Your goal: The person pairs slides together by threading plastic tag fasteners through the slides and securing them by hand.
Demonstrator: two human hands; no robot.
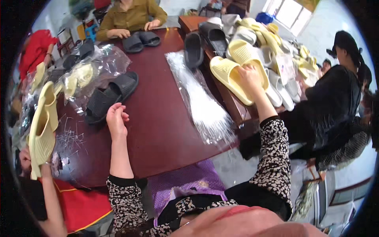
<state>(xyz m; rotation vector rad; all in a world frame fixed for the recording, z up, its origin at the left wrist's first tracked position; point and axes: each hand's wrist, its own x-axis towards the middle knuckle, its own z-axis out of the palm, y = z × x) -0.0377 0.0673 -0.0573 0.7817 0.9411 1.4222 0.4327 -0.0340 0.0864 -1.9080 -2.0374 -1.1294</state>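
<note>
My right hand (pixel 250 81) is closed on a pair of pale yellow slippers (pixel 229 77) at the edge of the slipper pile on the right, its fingers at the inner edges of the two straps. My left hand (pixel 117 118) hovers by a pair of dark grey slippers (pixel 112 96) lying on the dark red table (pixel 154 102). Its fingers are loosely bent and a little apart, with nothing seen in them. Between my hands lies a clear plastic bag (pixel 199 104) full of thin white strips, perhaps ties.
Beyond the bag stands a dark slipper (pixel 193 49). Across the table a person sits behind dark slippers (pixel 141 40). At left, another person's hand holds a yellow slipper (pixel 43 130) near loose strips (pixel 71 136) and plastic-wrapped slippers (pixel 79 79). A person in black sits at right.
</note>
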